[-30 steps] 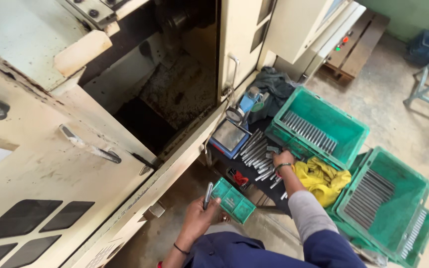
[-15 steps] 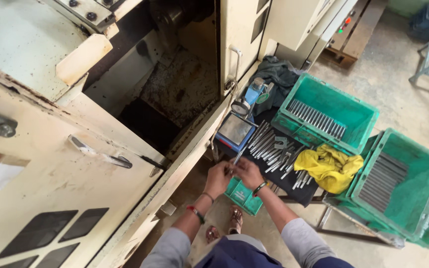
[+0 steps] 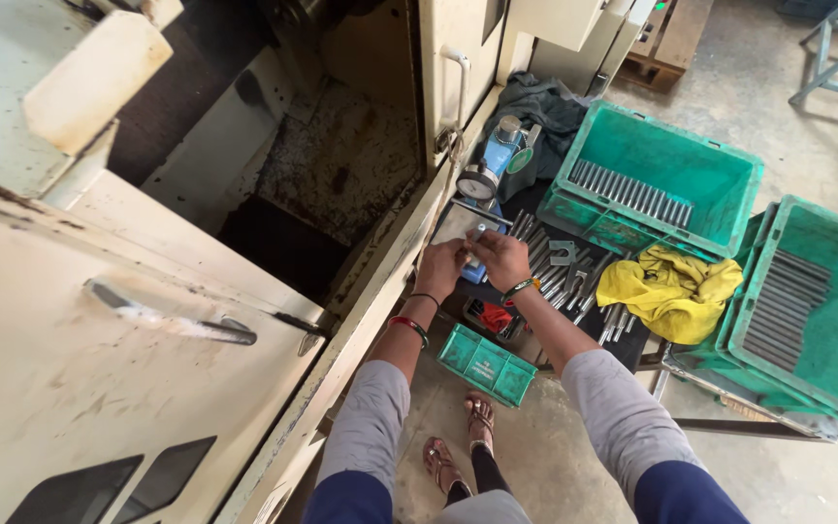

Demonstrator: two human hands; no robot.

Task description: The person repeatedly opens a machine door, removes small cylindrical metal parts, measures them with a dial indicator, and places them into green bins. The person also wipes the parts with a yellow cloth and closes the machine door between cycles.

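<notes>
Steel rod point(image 3: 477, 236) pinched between my left hand point(image 3: 443, 267) and right hand point(image 3: 502, 258); loose rods point(image 3: 560, 277) crowd rightward, machine edge point(image 3: 395, 281) hems left.

Your left hand point(image 3: 441, 268) and right hand point(image 3: 502, 258) meet over a small metal part point(image 3: 478, 236) too small to make out, and your fingers hide how it is gripped. Your forearms cover the near edge of the bench point(image 3: 632, 340). The yellow cloth point(image 3: 669, 288) hides some of the metal rods point(image 3: 555, 277) lying there. The right-hand green crate point(image 3: 812, 311) is cut off by the picture's right edge. The dial gauge point(image 3: 478, 184) face is too small to read. The machine's opening point(image 3: 288, 247) falls into dark shadow.
</notes>
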